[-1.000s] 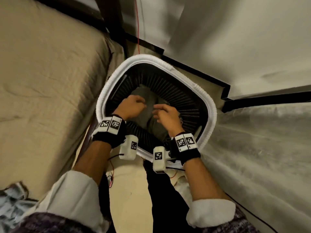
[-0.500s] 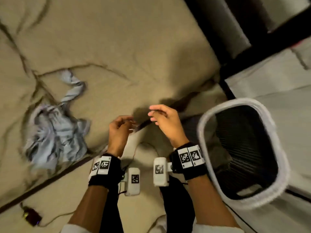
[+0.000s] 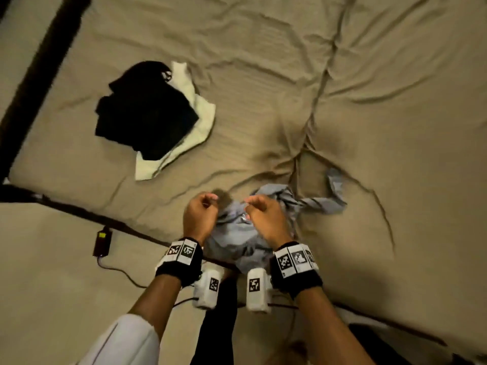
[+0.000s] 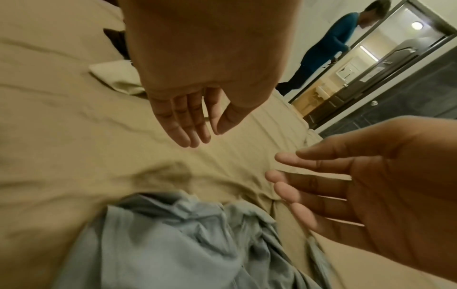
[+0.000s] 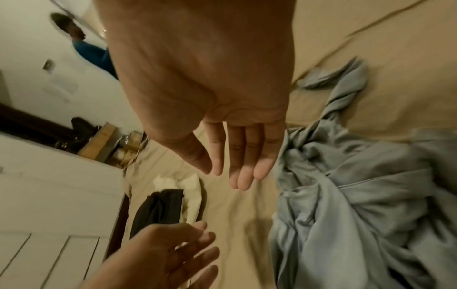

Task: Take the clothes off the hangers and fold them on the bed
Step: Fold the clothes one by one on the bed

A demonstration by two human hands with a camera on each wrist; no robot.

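Head view: crumpled grey-blue shirt [image 3: 242,233] lies at the bed's [image 3: 263,88] 6 o'clock edge, beneath both released, empty hands, left hand [image 3: 200,217] and right hand [image 3: 266,219]. Best next: pinch both shoulders, shake the twisted sleeve at 2 o'clock free, then spread it flat before folding.

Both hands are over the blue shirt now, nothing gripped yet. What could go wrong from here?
1. The blue shirt is crumpled with one sleeve twisted like a rope; folding it unstraightened would likely trap the twist.
2. It lies at the bed's near edge, so a pull toward the body may drag it off.
3. The left hand and right hand hang open close together above it; both may grab the same bunch.
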